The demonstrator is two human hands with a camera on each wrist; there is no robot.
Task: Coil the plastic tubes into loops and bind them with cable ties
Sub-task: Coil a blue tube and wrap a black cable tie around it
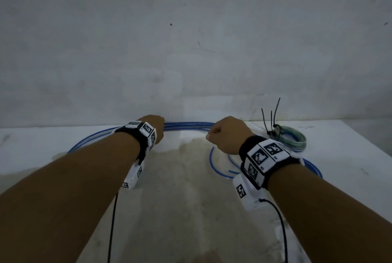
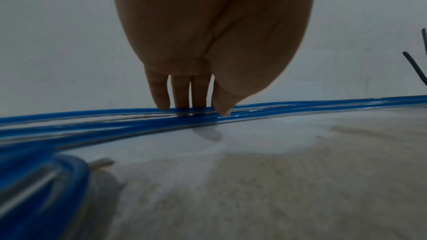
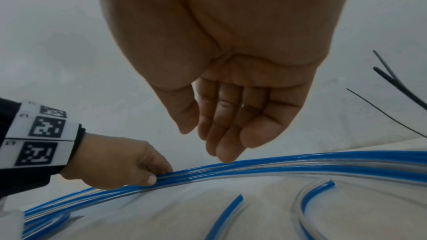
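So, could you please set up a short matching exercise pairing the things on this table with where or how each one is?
Things:
1. left hand
2. right hand
3. black cable ties
4. bound coil

States:
A. stick up at the far right, by the wall
B. lies tied on the table, beyond the right wrist
C. pinches the blue tube bundle
D. fingers loose, just above the bundle

Pairs: 1-C, 2-D, 3-A, 4-B

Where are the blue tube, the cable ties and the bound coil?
blue tube point(image 1: 186, 125): head view, strands between the hands.
cable ties point(image 1: 274, 114): head view, upright tails.
bound coil point(image 1: 297, 138): head view, right rim.
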